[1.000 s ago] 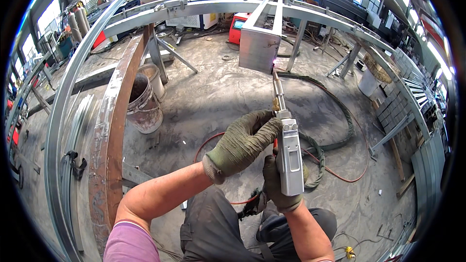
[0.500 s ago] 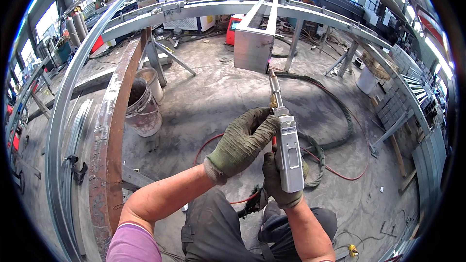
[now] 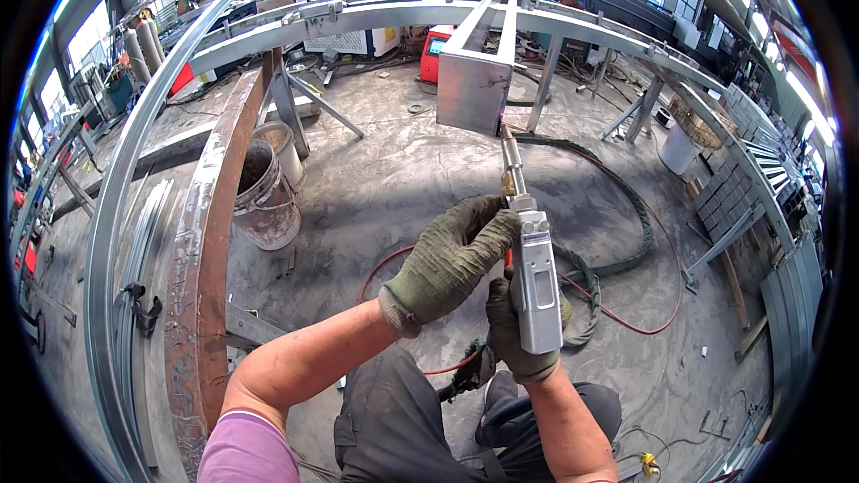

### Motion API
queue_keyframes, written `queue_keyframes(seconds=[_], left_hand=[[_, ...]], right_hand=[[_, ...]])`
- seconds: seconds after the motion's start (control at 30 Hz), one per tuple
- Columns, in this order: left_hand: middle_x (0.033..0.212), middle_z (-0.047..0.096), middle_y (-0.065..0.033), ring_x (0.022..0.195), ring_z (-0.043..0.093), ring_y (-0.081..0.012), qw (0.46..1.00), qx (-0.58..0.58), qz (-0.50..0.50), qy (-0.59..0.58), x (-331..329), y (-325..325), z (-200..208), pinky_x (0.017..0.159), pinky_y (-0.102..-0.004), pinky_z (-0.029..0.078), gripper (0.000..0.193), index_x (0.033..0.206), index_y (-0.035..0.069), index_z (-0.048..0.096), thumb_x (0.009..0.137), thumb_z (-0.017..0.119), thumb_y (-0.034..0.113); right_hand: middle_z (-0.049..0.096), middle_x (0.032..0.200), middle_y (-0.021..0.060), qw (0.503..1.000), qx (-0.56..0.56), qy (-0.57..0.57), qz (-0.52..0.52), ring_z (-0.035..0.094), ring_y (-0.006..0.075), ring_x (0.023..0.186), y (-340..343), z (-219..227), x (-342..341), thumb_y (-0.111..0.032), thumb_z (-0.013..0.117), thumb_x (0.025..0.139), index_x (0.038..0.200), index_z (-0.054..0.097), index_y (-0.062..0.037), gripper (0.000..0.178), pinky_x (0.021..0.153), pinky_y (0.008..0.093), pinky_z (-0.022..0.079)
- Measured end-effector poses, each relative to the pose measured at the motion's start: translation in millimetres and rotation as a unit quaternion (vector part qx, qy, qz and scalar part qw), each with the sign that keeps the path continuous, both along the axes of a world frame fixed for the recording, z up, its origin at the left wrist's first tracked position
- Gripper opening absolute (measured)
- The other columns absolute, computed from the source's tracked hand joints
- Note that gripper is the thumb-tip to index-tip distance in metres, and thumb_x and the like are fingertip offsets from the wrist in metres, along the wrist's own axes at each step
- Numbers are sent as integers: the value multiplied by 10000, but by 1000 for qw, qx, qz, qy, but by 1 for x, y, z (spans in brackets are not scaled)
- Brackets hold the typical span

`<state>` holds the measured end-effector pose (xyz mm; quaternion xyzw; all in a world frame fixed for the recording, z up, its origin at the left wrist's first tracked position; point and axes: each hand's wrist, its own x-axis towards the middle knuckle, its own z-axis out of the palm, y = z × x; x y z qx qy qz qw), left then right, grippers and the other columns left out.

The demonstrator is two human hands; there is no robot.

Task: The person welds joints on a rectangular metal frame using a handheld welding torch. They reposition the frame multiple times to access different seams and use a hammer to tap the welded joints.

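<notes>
Both hands wear dirty green work gloves. My right hand (image 3: 517, 329) wraps round the grip of a silver handheld welding gun (image 3: 539, 282). My left hand (image 3: 452, 255) closes on the front of the gun, beside its brass-coloured neck. The gun's long nozzle points away from me, and its tip is at the lower right corner of a metal box-shaped frame (image 3: 472, 94). A small purple-pink glow shows at that corner. From the front panel, two long bars of the frame run away over the curved beam. Part of each glove is hidden behind the gun.
A curved steel beam (image 3: 394, 20) on legs crosses ahead. To the left stand a rusty beam (image 3: 201, 259) and a dirty bucket (image 3: 268, 215). A dark hose (image 3: 640, 224) and thin red line loop over the floor at right. A red machine (image 3: 433, 55) stands behind the frame.
The view has shifted slightly, so the frame and gun appear a little farther right. Both hands keep their hold, and the nozzle tip stays at the panel's corner.
</notes>
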<state>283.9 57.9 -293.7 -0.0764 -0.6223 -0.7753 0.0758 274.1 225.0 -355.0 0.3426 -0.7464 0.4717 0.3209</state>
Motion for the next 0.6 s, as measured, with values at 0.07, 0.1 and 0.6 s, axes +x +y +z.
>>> queue_keyframes(seconds=[0.07, 0.1, 0.6], left_hand=[[1295, 746, -94, 1173, 653, -118, 1000, 10, -2, -7, 1, -1, 1, 1039, -321, 544, 430, 1448, -30, 647, 1138, 673, 267], [1293, 746, -94, 1172, 653, -119, 1000, 17, -1, -15, 2, 0, 4, 1040, -322, 544, 429, 1446, -32, 647, 1139, 670, 267], [1288, 744, -91, 1179, 647, -113, 1000, 15, -6, -16, 0, -1, 3, 1049, -322, 540, 420, 1441, -34, 646, 1151, 649, 270]], right_hand=[[712, 858, 133, 1000, 18, -11, -6, 711, 334, 738, 1, -1, 1, -101, 782, 961, 1023, 744, -39, 95, 677, 418, 566], [745, 903, 129, 999, 31, -24, -10, 737, 315, 791, 4, -2, 2, -104, 790, 968, 1074, 758, -39, 128, 713, 415, 579], [701, 864, 102, 999, 44, -20, -9, 683, 284, 743, 5, -11, -4, -112, 772, 986, 1025, 730, -48, 86, 680, 409, 551]])
